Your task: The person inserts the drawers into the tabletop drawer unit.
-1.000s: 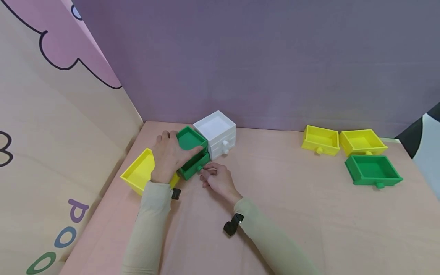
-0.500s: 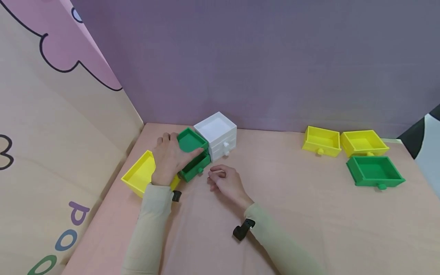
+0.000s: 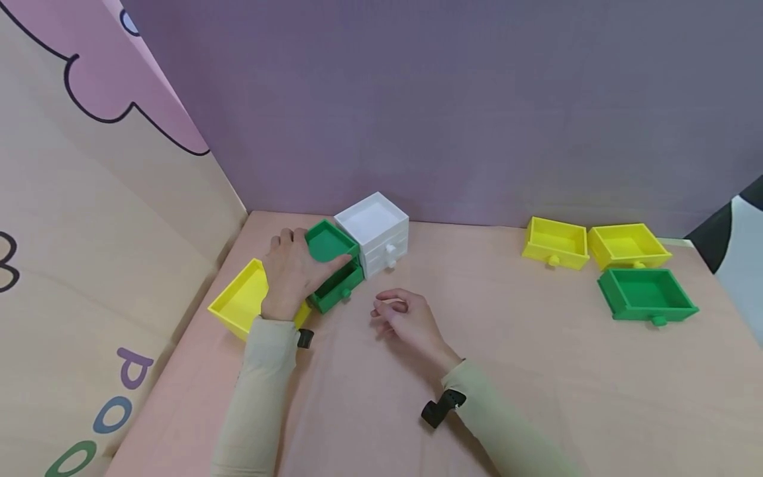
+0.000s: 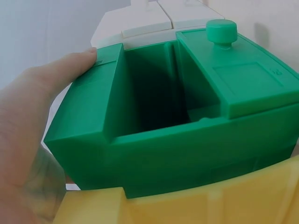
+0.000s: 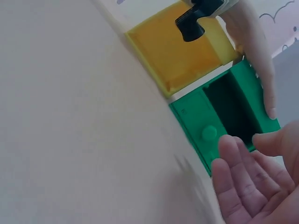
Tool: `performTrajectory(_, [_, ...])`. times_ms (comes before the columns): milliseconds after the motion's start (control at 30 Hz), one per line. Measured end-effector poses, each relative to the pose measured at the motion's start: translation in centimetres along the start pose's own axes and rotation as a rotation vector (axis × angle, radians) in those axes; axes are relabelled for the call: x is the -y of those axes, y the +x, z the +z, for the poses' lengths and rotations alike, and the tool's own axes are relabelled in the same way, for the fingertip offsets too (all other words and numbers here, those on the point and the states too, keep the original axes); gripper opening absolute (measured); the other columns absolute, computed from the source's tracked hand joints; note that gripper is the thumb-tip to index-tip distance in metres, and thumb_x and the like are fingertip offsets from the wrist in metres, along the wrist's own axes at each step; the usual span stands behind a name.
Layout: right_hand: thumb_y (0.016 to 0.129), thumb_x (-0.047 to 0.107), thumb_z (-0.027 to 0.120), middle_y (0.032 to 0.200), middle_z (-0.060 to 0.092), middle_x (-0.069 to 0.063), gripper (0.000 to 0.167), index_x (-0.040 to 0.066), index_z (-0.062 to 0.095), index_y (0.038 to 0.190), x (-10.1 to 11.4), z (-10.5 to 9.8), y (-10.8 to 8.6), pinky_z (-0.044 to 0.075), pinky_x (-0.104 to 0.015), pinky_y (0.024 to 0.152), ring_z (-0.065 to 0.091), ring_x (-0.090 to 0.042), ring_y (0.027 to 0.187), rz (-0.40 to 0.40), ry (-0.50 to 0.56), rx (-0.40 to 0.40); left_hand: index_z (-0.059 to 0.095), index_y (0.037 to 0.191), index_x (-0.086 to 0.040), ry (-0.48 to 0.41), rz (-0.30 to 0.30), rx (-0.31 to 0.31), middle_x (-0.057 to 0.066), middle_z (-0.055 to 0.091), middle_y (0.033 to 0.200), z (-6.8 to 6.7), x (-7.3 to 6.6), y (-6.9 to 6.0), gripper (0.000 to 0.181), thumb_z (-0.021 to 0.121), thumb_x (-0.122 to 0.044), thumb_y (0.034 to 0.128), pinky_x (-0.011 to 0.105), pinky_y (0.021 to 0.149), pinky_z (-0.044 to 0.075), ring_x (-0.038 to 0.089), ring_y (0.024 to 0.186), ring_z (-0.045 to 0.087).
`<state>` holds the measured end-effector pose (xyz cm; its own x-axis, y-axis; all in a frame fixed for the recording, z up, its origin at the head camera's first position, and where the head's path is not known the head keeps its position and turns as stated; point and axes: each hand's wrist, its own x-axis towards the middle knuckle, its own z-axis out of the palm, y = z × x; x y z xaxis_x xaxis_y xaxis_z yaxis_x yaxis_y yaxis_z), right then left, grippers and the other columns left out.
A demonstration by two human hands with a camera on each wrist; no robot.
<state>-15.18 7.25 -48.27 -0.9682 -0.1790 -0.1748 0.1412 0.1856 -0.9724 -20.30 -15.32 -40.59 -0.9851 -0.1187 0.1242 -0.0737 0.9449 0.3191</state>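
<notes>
A small green drawer cabinet (image 3: 326,245) stands at the table's back left, with a recessed top, an open upper slot and a knobbed lower drawer (image 4: 247,74). My left hand (image 3: 292,275) grips the cabinet from its left, the thumb lying across the front edge above the slot; its other fingers are partly hidden. Apart from the cabinet, my right hand (image 3: 411,321) hovers over the table to the right, fingers loosely bent and holding nothing. Against the green cabinet's right side is a white drawer cabinet (image 3: 372,228) with two knobs.
A yellow cabinet (image 3: 238,301) stands left of the green one, partly behind my left hand and wrist. Over at the right lie two yellow drawers (image 3: 556,242) and a green drawer (image 3: 650,295). A purple-grey wall (image 3: 453,119) rises behind the pink table (image 3: 507,371).
My right hand has let go of the green lower drawer's knob and moved back to the right. My left hand keeps its place on the green cabinet.
</notes>
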Motion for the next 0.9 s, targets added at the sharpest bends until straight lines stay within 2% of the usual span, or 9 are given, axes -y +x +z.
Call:
performTrajectory(200, [0.105,0.017,0.067,0.102,0.081,-0.018,0.028,0.001,0.072,0.126,-0.4,-1.2,-0.7,0.063,-0.029,0.071,0.077,-0.026,0.074,-0.045,-0.026,-0.062,0.057,0.14,0.0,-0.013,0.006,-0.011,0.023,0.06,0.129,0.2,0.1,0.1,0.104,0.068,-0.084,0.0794,0.06,0.09,0.055,0.039,0.115,0.056])
performTrajectory(500, [0.105,0.019,0.066,0.105,0.081,-0.017,0.029,0.003,0.071,0.129,-1.0,-4.3,-1.1,0.061,-0.024,0.071,0.075,-0.024,0.074,0.0,-0.056,-0.121,0.059,0.137,0.0,-0.015,0.01,-0.04,0.021,0.061,0.123,0.2,0.1,0.2,0.103,0.07,-0.084,0.0778,0.058,0.086,0.055,0.038,0.111,0.057])
performTrajectory(900, [0.108,0.022,0.064,0.113,0.079,-0.02,0.033,0.002,0.067,0.134,-2.2,-8.0,-2.3,0.062,-0.025,0.073,0.076,-0.021,0.079,0.035,-0.058,-0.125,0.058,0.141,-0.001,-0.019,0.013,-0.04,0.022,0.06,0.13,0.5,0.2,-0.1,0.101,0.068,-0.082,0.0804,0.059,0.09,0.055,0.04,0.117,0.056])
